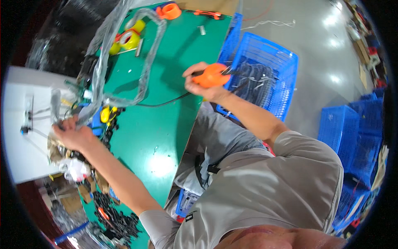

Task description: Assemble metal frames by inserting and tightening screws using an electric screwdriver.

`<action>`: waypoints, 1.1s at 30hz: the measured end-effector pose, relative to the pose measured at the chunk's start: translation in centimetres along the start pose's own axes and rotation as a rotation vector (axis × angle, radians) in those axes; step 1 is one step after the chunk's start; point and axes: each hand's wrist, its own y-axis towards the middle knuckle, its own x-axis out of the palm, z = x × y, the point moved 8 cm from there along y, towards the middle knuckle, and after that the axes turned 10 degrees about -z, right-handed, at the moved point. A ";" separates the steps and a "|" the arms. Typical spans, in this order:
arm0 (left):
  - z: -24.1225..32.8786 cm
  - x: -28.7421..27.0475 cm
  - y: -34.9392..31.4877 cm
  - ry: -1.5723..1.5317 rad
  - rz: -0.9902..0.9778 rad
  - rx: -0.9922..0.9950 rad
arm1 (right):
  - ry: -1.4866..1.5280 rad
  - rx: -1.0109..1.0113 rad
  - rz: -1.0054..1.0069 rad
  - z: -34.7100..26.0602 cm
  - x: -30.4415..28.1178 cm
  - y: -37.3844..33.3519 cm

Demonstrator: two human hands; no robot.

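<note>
My left hand (pixel 74 133) is stretched out at the left edge of the green table (pixel 145 137), its fingers closed on a grey, plastic-looking wrapped tube (pixel 98 79). The tube rises past the upper edge, and another length of it loops over the tabletop. My right hand (pixel 207 85) is wrapped round a rounded orange tool (pixel 212 74) with dark parts and a thin metallic end; its exact kind is unclear. A black cable (pixel 163 102) runs from the tube's loop toward my right hand. That hand is above the table's right edge, beside a blue basket.
Yellow tape rolls (pixel 129 39) and an orange tape dispenser (pixel 168 11) lie at the far side. The blue basket (pixel 290 66) holds dark coiled cables (pixel 257 85). Black parts (pixel 112 216) are piled at the near left. More blue crates (pixel 338 128) stand on the right.
</note>
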 end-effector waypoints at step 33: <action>-13.0 10.8 -29.5 0.932 -2.146 0.060 | -0.035 0.085 -0.394 -1.1 2.6 13.1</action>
